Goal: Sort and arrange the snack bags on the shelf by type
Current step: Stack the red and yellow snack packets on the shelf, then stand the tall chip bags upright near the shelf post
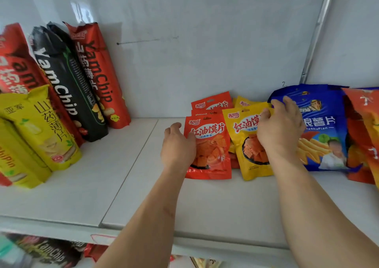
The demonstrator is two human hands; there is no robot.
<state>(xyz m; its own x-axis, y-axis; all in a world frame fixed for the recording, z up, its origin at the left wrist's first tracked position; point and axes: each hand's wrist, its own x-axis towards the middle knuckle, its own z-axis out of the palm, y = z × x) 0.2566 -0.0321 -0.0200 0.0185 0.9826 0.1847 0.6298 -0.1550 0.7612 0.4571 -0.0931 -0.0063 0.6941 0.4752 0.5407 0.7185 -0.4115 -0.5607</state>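
Wide bare stretch of shelf [127,175] in middle, room to reach through. Tall chip bags [67,87] block left side. Small pouches [209,144], blue bag [324,128] block right.

White shelf [127,185] carries yam-chip bags [90,79], red pouches [209,144], yellow pouches [248,157].

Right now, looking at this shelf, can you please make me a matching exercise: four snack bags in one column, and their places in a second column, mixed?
Bags:
1. black YamChip bag
2. small red bag
3. small yellow bag
4. blue bag

Places:
A. under the right hand
B. touched by the left hand
C. standing at the far left, leaning
D. right of the small bags

Pairs: 1-C, 2-B, 3-A, 4-D
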